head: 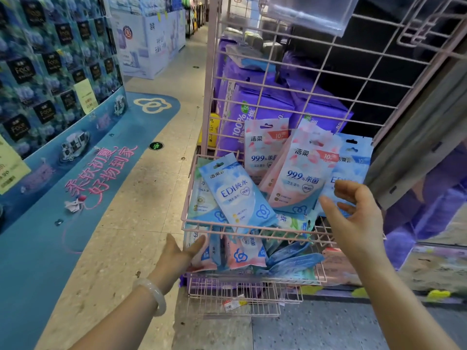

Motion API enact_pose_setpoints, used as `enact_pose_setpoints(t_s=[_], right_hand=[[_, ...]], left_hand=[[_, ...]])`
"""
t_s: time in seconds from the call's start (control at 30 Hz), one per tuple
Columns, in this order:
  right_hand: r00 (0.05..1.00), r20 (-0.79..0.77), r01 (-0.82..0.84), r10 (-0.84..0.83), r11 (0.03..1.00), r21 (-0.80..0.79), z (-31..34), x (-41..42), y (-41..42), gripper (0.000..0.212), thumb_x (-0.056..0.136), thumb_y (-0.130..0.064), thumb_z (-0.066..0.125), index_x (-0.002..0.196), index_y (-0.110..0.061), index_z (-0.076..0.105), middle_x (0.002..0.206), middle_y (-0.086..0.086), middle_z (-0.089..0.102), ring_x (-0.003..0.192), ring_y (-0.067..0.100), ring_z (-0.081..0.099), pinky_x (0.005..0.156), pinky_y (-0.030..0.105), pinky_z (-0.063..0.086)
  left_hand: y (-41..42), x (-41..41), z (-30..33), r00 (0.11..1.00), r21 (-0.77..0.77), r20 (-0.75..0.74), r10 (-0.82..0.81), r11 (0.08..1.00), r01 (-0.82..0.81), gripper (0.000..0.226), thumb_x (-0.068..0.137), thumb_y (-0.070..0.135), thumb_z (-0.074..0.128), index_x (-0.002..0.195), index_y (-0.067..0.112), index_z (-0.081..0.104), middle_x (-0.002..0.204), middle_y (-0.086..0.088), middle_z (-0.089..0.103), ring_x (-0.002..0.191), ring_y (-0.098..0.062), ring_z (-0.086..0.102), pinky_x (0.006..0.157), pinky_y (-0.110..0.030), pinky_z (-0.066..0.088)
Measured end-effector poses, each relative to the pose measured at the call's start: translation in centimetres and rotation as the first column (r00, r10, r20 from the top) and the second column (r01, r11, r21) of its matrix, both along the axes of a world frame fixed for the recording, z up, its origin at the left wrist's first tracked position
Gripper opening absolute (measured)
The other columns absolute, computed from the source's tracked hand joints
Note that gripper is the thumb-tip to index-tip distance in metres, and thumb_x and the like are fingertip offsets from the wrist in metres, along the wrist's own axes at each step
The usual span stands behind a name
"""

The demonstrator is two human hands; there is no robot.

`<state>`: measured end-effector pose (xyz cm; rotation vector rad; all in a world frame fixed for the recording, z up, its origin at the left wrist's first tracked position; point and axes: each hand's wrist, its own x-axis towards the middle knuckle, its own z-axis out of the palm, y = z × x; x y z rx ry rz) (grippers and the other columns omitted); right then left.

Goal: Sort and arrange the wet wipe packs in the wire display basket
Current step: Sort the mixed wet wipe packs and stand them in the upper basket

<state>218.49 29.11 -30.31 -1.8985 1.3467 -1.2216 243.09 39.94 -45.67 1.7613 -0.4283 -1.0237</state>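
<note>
I see packs [237, 195] piled loose in the basket [252, 232], blue one at its front-left corner. Left hand [180, 251] fingers straight, touching its front wall. Right hand [353, 215] hovers, fingers relaxed, holding nothing.

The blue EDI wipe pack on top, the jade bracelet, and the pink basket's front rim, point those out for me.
blue EDI pack [236, 192]: head view, on its printed front.
jade bracelet [154, 294]: head view, on the band at the left wrist.
pink wire basket [252, 229]: head view, on its front top rim.
</note>
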Motion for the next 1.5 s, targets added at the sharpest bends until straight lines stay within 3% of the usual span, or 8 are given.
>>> enact_pose_setpoints(t_s=[0.23, 0.4, 0.53, 0.77, 1.07, 1.17, 1.3, 1.5], right_hand=[[0.992, 0.075, -0.11, 0.097, 0.976, 0.188, 0.0, 0.2, -2.0, 0.073, 0.075, -0.028, 0.072, 0.136, -0.013, 0.033, 0.124, -0.004, 0.047, 0.114, 0.012, 0.048, 0.094, 0.034, 0.044], [0.981, 0.092, -0.188, 0.168, 0.94, 0.284, 0.1, 0.9, -3.6, 0.072, 0.072, -0.028, 0.076, 0.131, -0.014, 0.039, 0.128, 0.002, 0.056, 0.117, 0.019, 0.054, 0.096, 0.046, 0.049], [0.944, 0.28, -0.278, 0.176, 0.881, 0.384, 0.3, 2.3, -4.7, 0.056, 0.07, -0.015, 0.077, 0.118, -0.008, 0.051, 0.112, 0.006, 0.065, 0.1, 0.022, 0.063, 0.087, 0.045, 0.054], [0.925, 0.336, -0.297, 0.18, 0.891, 0.342, -0.4, 3.5, -5.7, 0.055, 0.067, -0.005, 0.079, 0.115, -0.006, 0.051, 0.107, 0.009, 0.066, 0.094, 0.022, 0.064, 0.077, 0.036, 0.053], [0.932, 0.251, -0.311, 0.261, 0.932, 0.187, -0.6, 5.1, -5.7, 0.045, 0.069, -0.013, 0.079, 0.101, -0.019, 0.048, 0.086, -0.015, 0.06, 0.078, -0.003, 0.059, 0.056, 0.009, 0.05], [0.935, 0.235, -0.314, 0.266, 0.929, 0.194, -0.3, 5.5, -5.9, 0.043, 0.069, -0.015, 0.079, 0.099, -0.019, 0.048, 0.087, -0.012, 0.061, 0.08, 0.001, 0.06, 0.063, 0.018, 0.051], [0.897, 0.384, -0.332, 0.219, 0.907, 0.258, -0.1, 6.3, -5.9, 0.044, 0.07, -0.015, 0.078, 0.105, -0.014, 0.051, 0.101, 0.004, 0.066, 0.093, 0.02, 0.065, 0.083, 0.039, 0.055], [0.918, -0.324, -0.193, 0.227, 0.972, 0.133, -0.6, 7.8, -4.5, 0.057, 0.072, -0.05, 0.069, 0.103, -0.007, 0.05, 0.097, 0.01, 0.057, 0.09, 0.026, 0.053, 0.077, 0.038, 0.045]], left_hand=[[0.8, 2.2, 9.1, 0.733, -0.54, 0.314, 0.603, 0.749, -0.385, 0.046, 0.089, 0.018, 0.054, 0.131, 0.009, 0.039, 0.134, -0.009, 0.042, 0.123, -0.015, 0.042, 0.102, -0.026, 0.032], [-1.9, -1.2, 15.7, 0.791, -0.404, 0.581, 0.195, 0.912, 0.072, 0.027, 0.085, 0.019, 0.062, 0.11, 0.02, 0.053, 0.112, -0.005, 0.058, 0.1, -0.02, 0.056, 0.083, -0.025, 0.044], [-4.5, -4.1, 16.6, 0.879, 0.017, 0.433, -0.2, 0.977, 0.213, 0.066, 0.083, 0.035, 0.064, 0.137, 0.013, 0.033, 0.14, -0.011, 0.043, 0.122, -0.026, 0.048, 0.095, -0.033, 0.042], [-5.3, -3.6, 15.8, 0.877, 0.123, 0.455, -0.156, 0.986, 0.112, 0.082, 0.077, 0.039, 0.069, 0.139, 0.008, 0.025, 0.142, -0.014, 0.036, 0.125, -0.032, 0.043, 0.101, -0.042, 0.042], [-5.8, -3.1, 14.7, 0.974, -0.142, 0.217, 0.069, 0.989, -0.038, 0.009, 0.077, 0.006, 0.069, 0.083, 0.006, 0.063, 0.077, -0.007, 0.066, 0.064, -0.02, 0.062, 0.058, -0.027, 0.053], [-5.9, -3.2, 14.7, 0.985, -0.242, 0.143, 0.093, 0.969, -0.056, 0.013, 0.083, 0.005, 0.062, 0.087, 0.012, 0.053, 0.098, -0.018, 0.064, 0.085, -0.031, 0.064, 0.075, -0.039, 0.053], [-5.4, -2.3, 17.1, 0.932, -0.586, 0.141, 0.335, 0.787, -0.195, 0.022, 0.088, 0.008, 0.056, 0.082, 0.024, 0.043, 0.074, -0.001, 0.056, 0.052, -0.003, 0.057, 0.045, -0.016, 0.045], [-4.3, -2.5, 19.2, 0.939, -0.755, 0.103, 0.329, 0.64, -0.141, 0.012, 0.094, 0.011, 0.049, 0.099, 0.022, 0.046, 0.079, 0.004, 0.057, 0.057, 0.005, 0.058, 0.055, -0.016, 0.05]])
